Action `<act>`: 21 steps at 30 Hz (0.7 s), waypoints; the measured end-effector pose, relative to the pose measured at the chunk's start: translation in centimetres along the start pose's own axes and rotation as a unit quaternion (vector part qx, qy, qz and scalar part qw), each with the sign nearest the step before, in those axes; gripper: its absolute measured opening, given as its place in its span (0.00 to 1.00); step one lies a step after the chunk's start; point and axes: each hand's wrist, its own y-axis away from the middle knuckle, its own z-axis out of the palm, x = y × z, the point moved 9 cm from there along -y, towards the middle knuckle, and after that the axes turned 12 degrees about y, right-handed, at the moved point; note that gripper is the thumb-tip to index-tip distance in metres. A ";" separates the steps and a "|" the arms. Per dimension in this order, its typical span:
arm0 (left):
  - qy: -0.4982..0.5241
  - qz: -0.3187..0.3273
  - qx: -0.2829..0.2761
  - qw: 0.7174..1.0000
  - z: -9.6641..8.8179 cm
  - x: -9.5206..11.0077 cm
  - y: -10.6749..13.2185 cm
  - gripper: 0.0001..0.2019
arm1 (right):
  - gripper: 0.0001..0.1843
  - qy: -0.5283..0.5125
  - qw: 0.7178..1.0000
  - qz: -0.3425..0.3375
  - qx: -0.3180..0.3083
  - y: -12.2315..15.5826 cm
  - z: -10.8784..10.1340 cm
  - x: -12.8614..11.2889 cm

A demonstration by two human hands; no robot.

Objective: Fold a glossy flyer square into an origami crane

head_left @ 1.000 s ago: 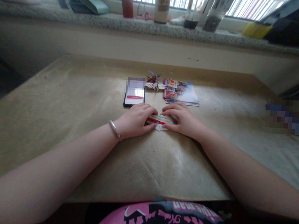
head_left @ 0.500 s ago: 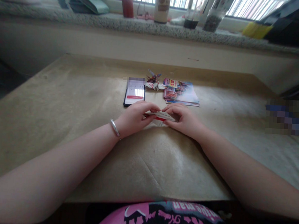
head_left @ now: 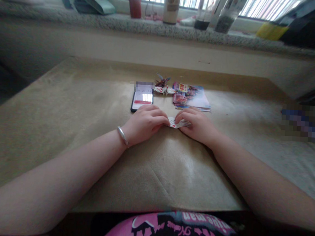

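Between my two hands is a small piece of folded paper [head_left: 174, 123], white with red print, low over the table. My left hand [head_left: 150, 120] pinches its left end, the fingers closed and pressed down; a silver bangle circles that wrist. Fingers of my right hand [head_left: 196, 123] are curled round the paper's right end. Just beyond my left hand lies a phone [head_left: 143, 97] with a lit screen. Behind the paper rest small folded paper figures [head_left: 163, 85] and a stack of printed sheets [head_left: 194, 96] with a yellow price label.
The table [head_left: 103, 178] has a tan cover with a crease near its front. A blurred blue strip [head_left: 303, 125] lies at the right. Along the granite windowsill [head_left: 141, 27] stand a red bottle [head_left: 135, 4], a cream bottle [head_left: 171, 6], jars and a yellow item [head_left: 272, 31].
The paper has been turned or flattened in my fingers, so less of it shows. My left hand has rolled over with its back upward, its thumb now tucked against the paper.
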 end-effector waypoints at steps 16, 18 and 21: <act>-0.022 0.021 -0.063 0.998 1.5 0.3 0.6 0.14 | 0.13 -0.035 0.998 -0.024 -0.054 0.0 0.4 -0.3; -0.031 0.030 -0.066 0.997 1.5 0.5 0.7 0.14 | 0.14 -0.015 0.999 0.009 -0.050 0.0 0.4 0.2; -0.042 0.028 -0.074 0.996 1.7 0.6 0.7 0.13 | 0.14 0.020 0.998 0.051 -0.037 0.0 0.3 0.9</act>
